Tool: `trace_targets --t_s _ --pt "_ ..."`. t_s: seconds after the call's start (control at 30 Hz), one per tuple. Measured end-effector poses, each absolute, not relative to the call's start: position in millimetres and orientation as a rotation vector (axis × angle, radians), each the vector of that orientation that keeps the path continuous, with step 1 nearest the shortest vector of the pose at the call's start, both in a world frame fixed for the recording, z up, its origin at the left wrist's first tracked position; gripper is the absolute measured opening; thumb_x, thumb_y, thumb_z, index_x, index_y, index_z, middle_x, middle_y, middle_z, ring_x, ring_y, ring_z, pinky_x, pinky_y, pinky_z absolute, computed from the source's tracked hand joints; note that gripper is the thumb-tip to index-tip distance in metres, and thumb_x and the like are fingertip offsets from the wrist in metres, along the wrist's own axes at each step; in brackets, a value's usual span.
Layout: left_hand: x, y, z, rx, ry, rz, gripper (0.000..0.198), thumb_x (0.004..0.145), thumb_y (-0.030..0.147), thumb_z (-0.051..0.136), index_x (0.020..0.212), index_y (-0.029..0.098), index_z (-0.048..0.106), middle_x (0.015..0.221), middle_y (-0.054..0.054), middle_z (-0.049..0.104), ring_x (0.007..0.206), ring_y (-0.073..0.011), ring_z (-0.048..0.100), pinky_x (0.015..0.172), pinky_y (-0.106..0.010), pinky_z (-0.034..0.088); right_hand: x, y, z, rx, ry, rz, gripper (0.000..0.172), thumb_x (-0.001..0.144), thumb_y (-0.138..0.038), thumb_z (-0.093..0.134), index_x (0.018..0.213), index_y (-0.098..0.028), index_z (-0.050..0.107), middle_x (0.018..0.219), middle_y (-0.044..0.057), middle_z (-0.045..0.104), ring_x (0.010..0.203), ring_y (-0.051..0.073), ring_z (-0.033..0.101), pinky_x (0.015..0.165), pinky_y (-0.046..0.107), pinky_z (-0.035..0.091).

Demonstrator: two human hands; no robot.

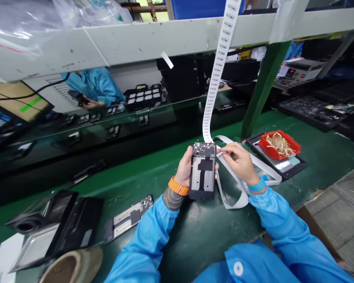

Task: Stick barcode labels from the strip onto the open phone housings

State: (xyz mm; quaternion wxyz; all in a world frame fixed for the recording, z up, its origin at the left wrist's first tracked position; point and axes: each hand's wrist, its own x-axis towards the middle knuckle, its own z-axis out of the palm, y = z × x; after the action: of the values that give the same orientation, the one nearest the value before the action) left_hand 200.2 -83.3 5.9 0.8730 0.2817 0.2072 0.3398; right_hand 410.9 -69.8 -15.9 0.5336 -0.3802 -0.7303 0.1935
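In the middle of the head view, my left hand is wrapped round an opened phone, held upright with its circuit board and frame facing me. To its right, my right hand has thumb and forefinger pinched together by the phone's upper right edge, on a small pale piece that looks like a barcode label. A long strip of barcode labels hangs down from above and loops onto the bench behind and beside my right hand. A second opened phone lies on the bench by my left forearm.
A red tray of tan bands rests on a dark flat panel at right. A green post supports the shelf overhead. Lower left are a tape roll and black cases. A co-worker in blue sits opposite.
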Motion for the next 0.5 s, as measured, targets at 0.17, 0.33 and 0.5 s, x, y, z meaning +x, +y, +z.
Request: trace_targets --t_s 0.17,0.33,0.5 --pt "213 -87 7 0.455 0.398 0.813 0.091 0.092 0.080 0.023 0.135 0.007 0.058 0.094 -0.019 0.071 0.082 -0.0308 0.071 0.076 -0.046 0.056 408 -74 -19 -0.920 -1.713 0.166 0.014 0.091 -0.021 0.059 0.091 -0.027 0.072 0.091 0.007 0.066 0.086 0.024 0.066 0.075 0.042 0.057" --pt "224 -87 7 0.400 0.431 0.909 0.096 0.092 0.081 0.016 0.132 0.006 0.061 0.091 -0.018 0.072 0.077 -0.0290 0.072 0.074 -0.045 0.058 410 -75 -25 -0.925 -1.632 0.121 0.010 0.091 -0.022 0.060 0.085 -0.026 0.067 0.088 0.007 0.067 0.087 0.025 0.066 0.081 0.046 0.056" --pt "219 -80 6 0.342 0.495 0.997 0.093 0.094 0.079 0.015 0.123 0.006 0.065 0.085 -0.016 0.073 0.073 -0.0262 0.072 0.073 -0.041 0.058 418 -68 -33 -1.016 -1.462 0.341 0.007 0.093 -0.028 0.059 0.092 -0.023 0.063 0.090 0.006 0.068 0.086 0.023 0.067 0.079 0.040 0.055"
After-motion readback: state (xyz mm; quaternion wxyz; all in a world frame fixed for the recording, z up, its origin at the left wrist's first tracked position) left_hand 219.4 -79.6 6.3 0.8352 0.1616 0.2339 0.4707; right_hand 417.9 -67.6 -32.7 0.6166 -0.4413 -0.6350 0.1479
